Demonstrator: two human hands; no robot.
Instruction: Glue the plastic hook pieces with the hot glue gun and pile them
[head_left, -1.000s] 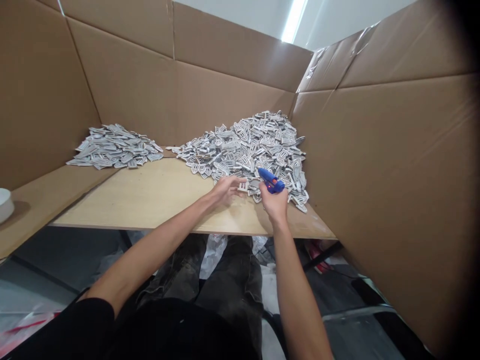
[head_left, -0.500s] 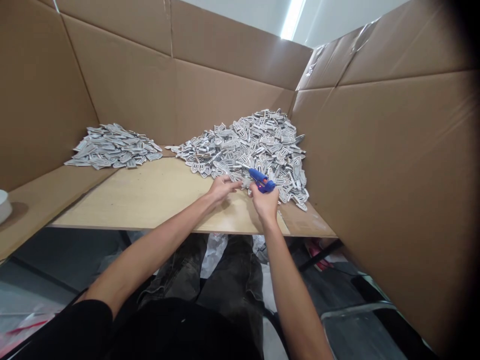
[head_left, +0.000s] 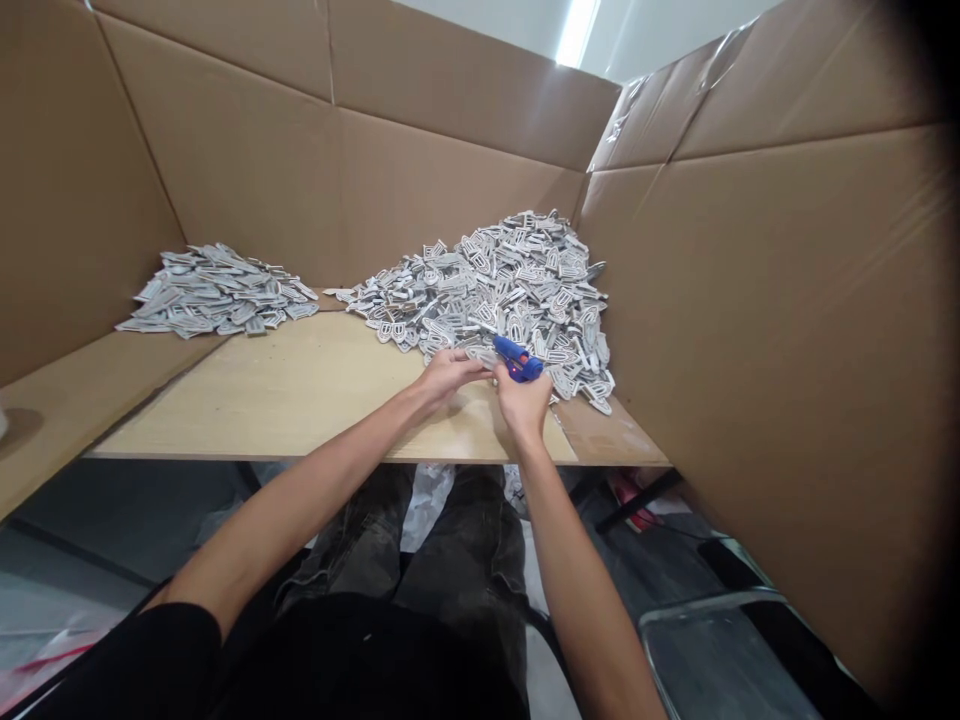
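My right hand (head_left: 525,402) is closed round the handle of a small blue glue gun (head_left: 511,349), its nozzle pointing away and to the left. My left hand (head_left: 446,376) is just left of it, fingers together on a flat grey cut-out piece (head_left: 480,354). The piece lies close under the nozzle; its outline blends with the heap behind, and whether the tip touches it I cannot make out. Right behind both hands rises a large heap of similar grey-white pieces (head_left: 517,270), several with slotted, shield-like shapes.
A smaller heap of flat grey pieces (head_left: 221,290) lies at the back left. Tall cardboard walls (head_left: 450,170) enclose the wooden tabletop (head_left: 247,400) at the back and both sides. A grey seat (head_left: 727,650) stands below on the right.
The glue gun and my right hand have shifted slightly left, closer to my left hand. The whole view has moved a little as well. Both hands keep their hold.
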